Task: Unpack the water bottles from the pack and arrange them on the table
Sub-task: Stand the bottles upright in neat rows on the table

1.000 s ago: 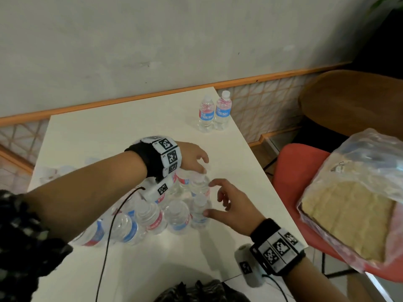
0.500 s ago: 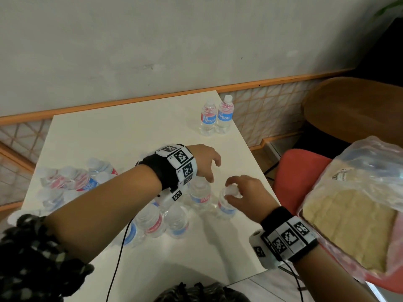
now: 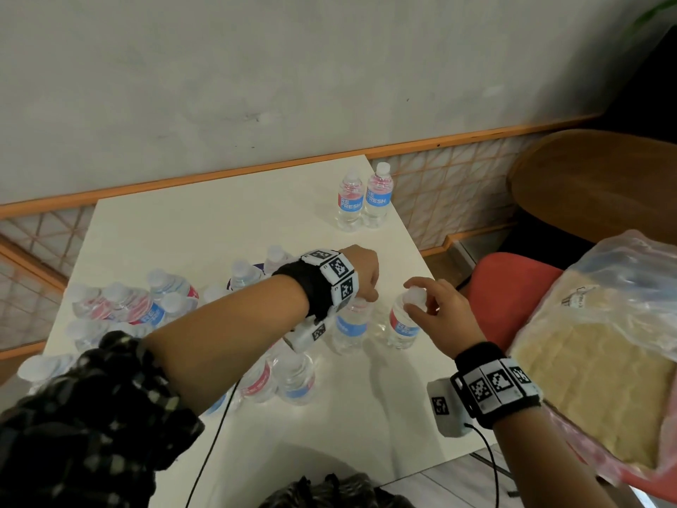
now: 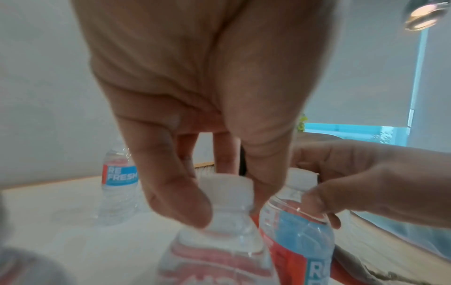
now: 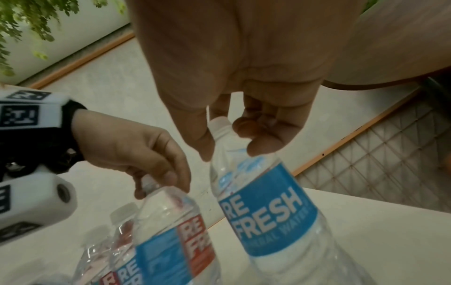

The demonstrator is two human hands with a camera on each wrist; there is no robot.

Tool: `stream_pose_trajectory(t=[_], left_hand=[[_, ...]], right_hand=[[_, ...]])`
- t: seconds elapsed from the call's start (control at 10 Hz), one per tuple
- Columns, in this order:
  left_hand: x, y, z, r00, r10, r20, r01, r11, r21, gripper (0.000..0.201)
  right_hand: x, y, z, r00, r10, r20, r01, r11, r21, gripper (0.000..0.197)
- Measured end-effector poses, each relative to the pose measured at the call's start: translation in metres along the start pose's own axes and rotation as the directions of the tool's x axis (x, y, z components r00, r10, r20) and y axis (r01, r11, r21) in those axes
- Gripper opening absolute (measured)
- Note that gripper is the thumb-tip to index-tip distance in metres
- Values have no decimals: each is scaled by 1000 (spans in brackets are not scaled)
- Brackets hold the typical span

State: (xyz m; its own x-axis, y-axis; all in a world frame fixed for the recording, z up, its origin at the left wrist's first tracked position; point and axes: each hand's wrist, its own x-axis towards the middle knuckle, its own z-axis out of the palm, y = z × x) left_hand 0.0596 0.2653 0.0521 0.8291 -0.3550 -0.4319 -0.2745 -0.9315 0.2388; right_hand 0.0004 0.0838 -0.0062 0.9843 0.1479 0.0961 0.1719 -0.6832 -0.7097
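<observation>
The left hand (image 3: 361, 273) is curled over the top of one water bottle (image 3: 350, 330), and in the left wrist view its thumb and fingers (image 4: 171, 194) pinch the white cap (image 4: 225, 190) from both sides. The right hand (image 3: 441, 311) holds a second bottle (image 3: 403, 324) in the same way, with the fingertips (image 5: 264, 142) closed around the neck just under the cap. These two bottles stand upright and just beside each other, near the right edge of the white table (image 3: 219, 229), about halfway along that edge. Whether their bases touch the table or are a little lifted, I cannot tell. Two more bottles (image 3: 364, 199) stand upright and touching at the far right corner of the table, well apart from the hands. The rest of the bottles (image 3: 135, 306) are grouped in the middle of the table and toward its left edge, partly hidden under the left forearm; some of them lean or lie, and a few stand close to the near side of the left wrist. Each wrist carries a black band with white marker tiles. To the right of the table there is a red chair (image 3: 513, 284), and on it lies a clear plastic bag (image 3: 600, 361) with something pale yellow inside. At the near edge of the table a piece of dark crumpled plastic (image 3: 329, 493) is visible.
</observation>
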Motion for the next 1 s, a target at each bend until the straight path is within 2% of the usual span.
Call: stream_pose_trajectory(t=[0.1,0.2,0.3,0.4,0.5,0.6,0.7,0.8,0.9,1.0], left_hand=[[18,3,-4,996,-78,-39,74,993,-95,15],[39,-5,-17,980,-192,-59,183,973,-140,13],[51,-12,-37,961,-250,-114,232,961,-153,18],[58,-31,-60,951,-272,-148,264,962,-72,36],[55,-51,-80,950,-301,-83,308,946,96,39],[42,-67,-94,933,-360,2,334,866,371,46],[35,-62,-96,914,-404,-28,365,793,488,50],[95,-108,-82,890,-446,90,358,808,468,50],[193,-176,-54,930,-330,162,227,863,452,32],[103,-113,-82,962,-260,-88,275,905,326,33]], right_hand=[[-1,3,2,1000,13,7,-13,1000,28,31],[3,4,0,999,17,34,-18,999,28,30],[8,6,0,999,2,50,-4,999,41,29],[14,7,1,998,-15,59,12,998,57,30],[24,8,2,997,-20,74,15,998,66,31],[36,7,5,996,-25,91,19,998,60,33],[46,7,9,994,-23,108,16,998,66,34],[55,7,13,993,-19,116,12,998,63,35],[62,3,17,994,-17,112,9,997,71,37],[70,-2,22,994,-27,104,20,997,75,38]])
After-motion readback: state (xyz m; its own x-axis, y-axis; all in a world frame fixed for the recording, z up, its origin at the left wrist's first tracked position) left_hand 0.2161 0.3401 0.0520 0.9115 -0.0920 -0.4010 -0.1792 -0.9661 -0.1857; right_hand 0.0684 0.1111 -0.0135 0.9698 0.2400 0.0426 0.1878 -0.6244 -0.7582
